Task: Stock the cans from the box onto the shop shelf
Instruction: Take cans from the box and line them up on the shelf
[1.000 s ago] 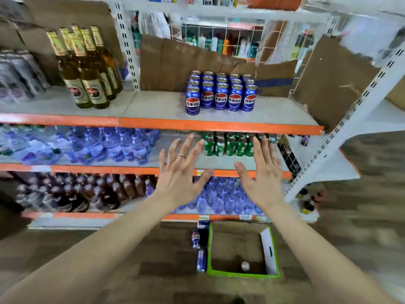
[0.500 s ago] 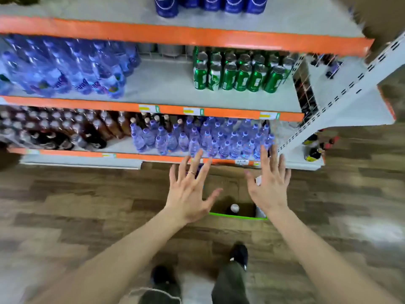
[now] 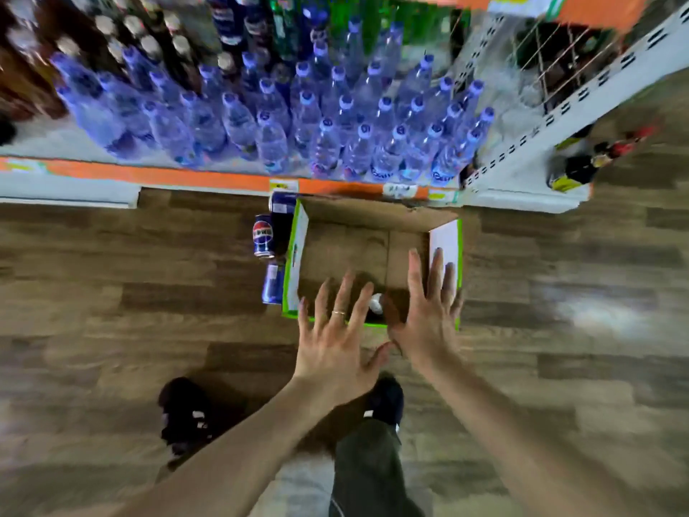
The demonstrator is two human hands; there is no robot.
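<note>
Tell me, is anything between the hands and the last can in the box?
Nothing visible. The can stands in the open box, its top showing between the left hand and the right hand, both spread above it.

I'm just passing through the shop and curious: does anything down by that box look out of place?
Yes. Three blue cans lie on their sides on the wooden floor, against the left wall of the cardboard box, not in it or on the shelf. Inside, only one can shows. Both hands are open above it.
</note>
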